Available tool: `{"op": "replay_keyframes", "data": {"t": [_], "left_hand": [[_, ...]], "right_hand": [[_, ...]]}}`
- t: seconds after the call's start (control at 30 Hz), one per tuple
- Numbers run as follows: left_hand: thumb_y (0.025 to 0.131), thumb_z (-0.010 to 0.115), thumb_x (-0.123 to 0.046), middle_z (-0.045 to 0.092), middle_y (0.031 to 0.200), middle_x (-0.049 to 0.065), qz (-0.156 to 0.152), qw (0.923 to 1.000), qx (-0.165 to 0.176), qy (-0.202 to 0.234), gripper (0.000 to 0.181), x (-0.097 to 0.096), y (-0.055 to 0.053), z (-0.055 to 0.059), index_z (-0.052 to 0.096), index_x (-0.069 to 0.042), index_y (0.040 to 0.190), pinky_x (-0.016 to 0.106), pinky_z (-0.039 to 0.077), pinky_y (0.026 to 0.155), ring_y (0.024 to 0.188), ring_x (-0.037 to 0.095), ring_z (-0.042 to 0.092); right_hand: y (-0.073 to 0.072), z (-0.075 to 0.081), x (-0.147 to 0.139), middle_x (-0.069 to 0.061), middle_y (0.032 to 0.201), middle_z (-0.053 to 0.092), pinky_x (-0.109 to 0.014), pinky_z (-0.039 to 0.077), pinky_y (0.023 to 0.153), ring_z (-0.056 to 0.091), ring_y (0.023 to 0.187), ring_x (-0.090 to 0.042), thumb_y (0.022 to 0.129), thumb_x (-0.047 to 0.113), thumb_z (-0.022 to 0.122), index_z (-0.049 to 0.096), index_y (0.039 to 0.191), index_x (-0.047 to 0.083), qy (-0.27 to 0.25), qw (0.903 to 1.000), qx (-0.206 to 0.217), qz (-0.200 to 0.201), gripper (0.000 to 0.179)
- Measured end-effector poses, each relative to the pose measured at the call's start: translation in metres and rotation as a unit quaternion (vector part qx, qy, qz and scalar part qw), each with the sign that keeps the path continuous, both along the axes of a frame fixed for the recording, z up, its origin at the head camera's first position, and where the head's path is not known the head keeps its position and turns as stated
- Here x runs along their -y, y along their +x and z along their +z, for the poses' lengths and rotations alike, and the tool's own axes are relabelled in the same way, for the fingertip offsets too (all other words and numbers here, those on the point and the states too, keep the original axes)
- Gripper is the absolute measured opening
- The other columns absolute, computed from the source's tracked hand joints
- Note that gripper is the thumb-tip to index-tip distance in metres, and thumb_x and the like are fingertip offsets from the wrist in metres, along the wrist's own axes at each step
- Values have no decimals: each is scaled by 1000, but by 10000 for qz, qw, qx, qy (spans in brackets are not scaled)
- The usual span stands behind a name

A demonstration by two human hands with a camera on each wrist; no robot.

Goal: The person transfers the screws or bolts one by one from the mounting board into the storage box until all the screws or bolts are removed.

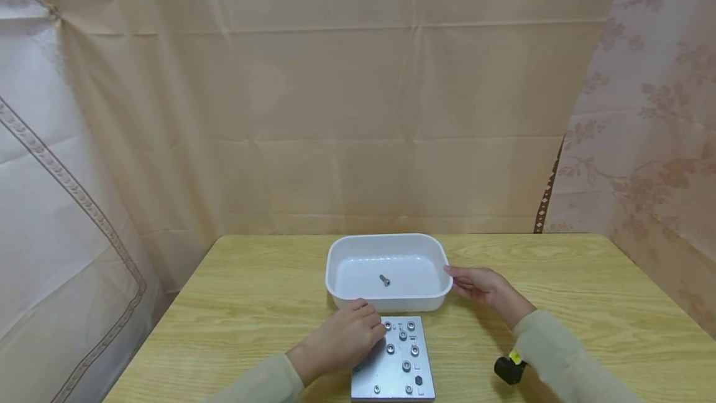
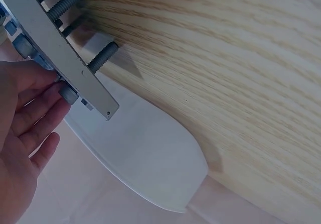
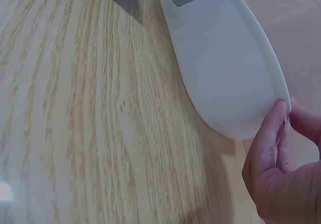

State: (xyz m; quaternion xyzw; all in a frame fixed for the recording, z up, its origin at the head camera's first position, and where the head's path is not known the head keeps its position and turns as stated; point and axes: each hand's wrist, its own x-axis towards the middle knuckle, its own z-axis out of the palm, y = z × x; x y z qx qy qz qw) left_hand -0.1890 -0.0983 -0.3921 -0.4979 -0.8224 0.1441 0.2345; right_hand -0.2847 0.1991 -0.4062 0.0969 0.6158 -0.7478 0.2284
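Observation:
My right hand (image 1: pixel 481 287) pinches the right rim of a white plastic tub (image 1: pixel 386 305), thumb and fingers on either side of the wall in the right wrist view. Inside the tub lies one loose socket-head bolt (image 1: pixel 385 280). In front of it is a metal plate (image 1: pixel 386 375) set with several bolts, whose threaded shanks (image 2: pixel 104 57) stick out below in the left wrist view. My left hand (image 1: pixel 344 338) is over the plate's far left part. Its fingertips are curled at a bolt head (image 2: pixel 68 94) near the plate's end; the thumb is partly hidden.
A black and yellow tool end (image 1: pixel 509 369) lies on the wooden table (image 1: pixel 252 303), partly covered by the right sleeve. Beige cloth (image 1: pixel 335 111) hangs behind the table, with patterned cloth at both sides.

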Motion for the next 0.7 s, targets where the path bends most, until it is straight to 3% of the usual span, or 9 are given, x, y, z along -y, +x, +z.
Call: {"op": "replay_keyframes", "data": {"t": [0.7], "left_hand": [[86,65,-24,70,91,-9,74,9996,121,-228,10,-1,-3,2,68,-20,94,23,47,89,90,6,63]], "right_hand": [[1,-2,0,2,75,72,-17,56,70,67,73,-5,92,11,62,69,76,14,-162,9997,-140,122,17]]}}
